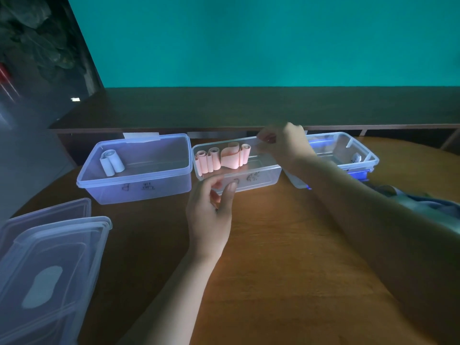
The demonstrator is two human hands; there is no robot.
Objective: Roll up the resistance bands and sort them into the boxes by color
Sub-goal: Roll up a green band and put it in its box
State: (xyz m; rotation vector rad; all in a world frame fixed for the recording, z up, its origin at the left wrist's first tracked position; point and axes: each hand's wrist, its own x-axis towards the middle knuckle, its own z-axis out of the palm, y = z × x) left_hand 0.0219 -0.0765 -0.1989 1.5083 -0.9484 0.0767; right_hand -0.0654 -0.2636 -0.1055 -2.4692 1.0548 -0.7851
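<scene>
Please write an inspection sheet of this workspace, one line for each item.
Surface: wooden table.
Job's things: pink rolls in middle box; white rolls in left box; right box, contents unclear.
Clutter: stacked lids at near left.
Hands: left hand at middle box's front wall; right hand pinches its far rim.
Cables: nothing seen.
Surroundings: teal wall, dark shelf.
</scene>
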